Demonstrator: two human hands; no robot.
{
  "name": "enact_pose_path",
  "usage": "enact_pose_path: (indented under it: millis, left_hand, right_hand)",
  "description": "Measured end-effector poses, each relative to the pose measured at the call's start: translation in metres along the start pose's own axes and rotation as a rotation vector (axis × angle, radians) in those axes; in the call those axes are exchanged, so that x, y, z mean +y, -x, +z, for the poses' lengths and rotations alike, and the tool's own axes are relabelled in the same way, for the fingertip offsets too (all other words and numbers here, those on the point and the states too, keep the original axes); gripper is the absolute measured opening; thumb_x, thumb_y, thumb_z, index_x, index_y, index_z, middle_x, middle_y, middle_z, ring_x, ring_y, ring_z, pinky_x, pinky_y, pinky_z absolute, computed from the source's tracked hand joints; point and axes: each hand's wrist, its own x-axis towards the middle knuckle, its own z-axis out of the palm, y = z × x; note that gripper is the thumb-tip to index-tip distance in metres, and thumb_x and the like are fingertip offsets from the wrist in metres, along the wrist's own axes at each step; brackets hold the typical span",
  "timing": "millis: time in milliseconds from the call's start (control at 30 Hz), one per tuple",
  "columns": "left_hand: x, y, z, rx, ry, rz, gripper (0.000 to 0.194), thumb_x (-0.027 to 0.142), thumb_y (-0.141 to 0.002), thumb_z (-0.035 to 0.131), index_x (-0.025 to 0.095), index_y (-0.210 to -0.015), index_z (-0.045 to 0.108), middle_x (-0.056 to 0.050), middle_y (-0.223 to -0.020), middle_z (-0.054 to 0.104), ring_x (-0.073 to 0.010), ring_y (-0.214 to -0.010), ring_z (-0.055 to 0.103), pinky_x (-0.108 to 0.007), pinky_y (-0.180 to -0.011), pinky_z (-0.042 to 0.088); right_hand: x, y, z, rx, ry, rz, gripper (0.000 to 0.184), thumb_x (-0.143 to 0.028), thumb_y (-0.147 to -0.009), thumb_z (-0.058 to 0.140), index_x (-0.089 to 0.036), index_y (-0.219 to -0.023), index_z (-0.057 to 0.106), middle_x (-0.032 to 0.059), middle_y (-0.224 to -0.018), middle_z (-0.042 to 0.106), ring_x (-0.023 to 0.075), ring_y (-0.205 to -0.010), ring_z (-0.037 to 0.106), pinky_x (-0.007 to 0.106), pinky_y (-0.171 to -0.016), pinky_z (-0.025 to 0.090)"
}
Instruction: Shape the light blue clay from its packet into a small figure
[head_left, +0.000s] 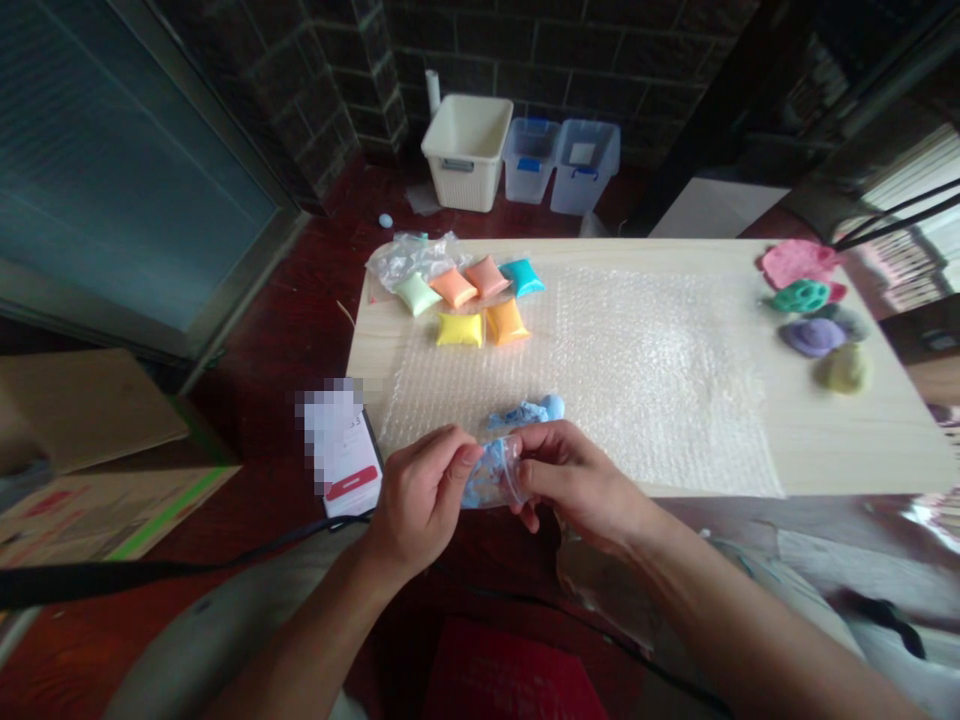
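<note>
Light wood table (877,450), partly covered by bubble wrap (637,370), on dark red flooring (277,310); dark block wall (585,45) beyond. Print on left carton (97,510) illegible. Left hand (424,490) and right hand (574,475) both pinch a clear bag (487,485) at the near edge. Coloured packets (460,330) far left; moulded pieces (814,336) far right; bins (466,180) behind.

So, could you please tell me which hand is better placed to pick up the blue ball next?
Probably the right hand: the blue ball lies just beyond it, while the left hand is farther off; both hold the clear bag.
</note>
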Motion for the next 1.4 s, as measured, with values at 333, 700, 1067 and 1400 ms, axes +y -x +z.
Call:
enact_pose_path:
  millis: [333,700,1067,1400]
  left_hand:
    - [0.001,0.0002,0.0012,-0.012,0.025,-0.065,0.034,0.026,-0.108,0.043,0.022,-0.074,0.046,0.002,-0.065,0.052,-0.0133,-0.057,0.046,-0.027,-0.059,0.033]
    - [0.0,0.0009,0.0001,-0.087,0.072,-0.025,0.034,0.026,-0.108,0.044,0.021,-0.074,0.047,0.003,-0.068,0.052,-0.0123,-0.058,0.046,-0.026,-0.06,0.033]
    - [0.0008,0.0006,0.0013,-0.076,0.08,-0.037,0.036,0.028,-0.108,0.043,0.021,-0.073,0.045,0.003,-0.065,0.05,-0.0124,-0.056,0.044,-0.027,-0.058,0.031]
    - [-0.0022,0.0009,0.0004,-0.096,0.125,-0.089,0.038,0.029,-0.11,0.042,0.021,-0.073,0.044,0.004,-0.065,0.047,-0.0124,-0.059,0.045,-0.026,-0.059,0.032]
  right_hand:
    - [-0.0028,0.0008,0.002,0.036,0.046,-0.084,0.018,-0.025,-0.081,0.074,-0.016,-0.066,0.069,-0.0031,-0.058,0.061,0.0062,-0.047,0.052,0.015,-0.044,0.05]
    - [-0.0036,0.0007,-0.0007,0.023,0.047,-0.053,0.016,-0.027,-0.074,0.082,-0.016,-0.071,0.071,-0.0034,-0.056,0.063,0.0069,-0.047,0.053,0.015,-0.042,0.05]
    - [0.0028,-0.0006,0.0007,0.11,0.088,-0.097,0.023,-0.03,-0.079,0.077,-0.017,-0.063,0.066,-0.0052,-0.052,0.057,0.0058,-0.042,0.047,0.015,-0.038,0.045]
    - [-0.0047,0.0015,-0.0011,0.029,0.108,-0.111,0.013,-0.026,-0.077,0.079,-0.016,-0.08,0.071,-0.003,-0.064,0.063,0.008,-0.053,0.055,0.017,-0.046,0.052]
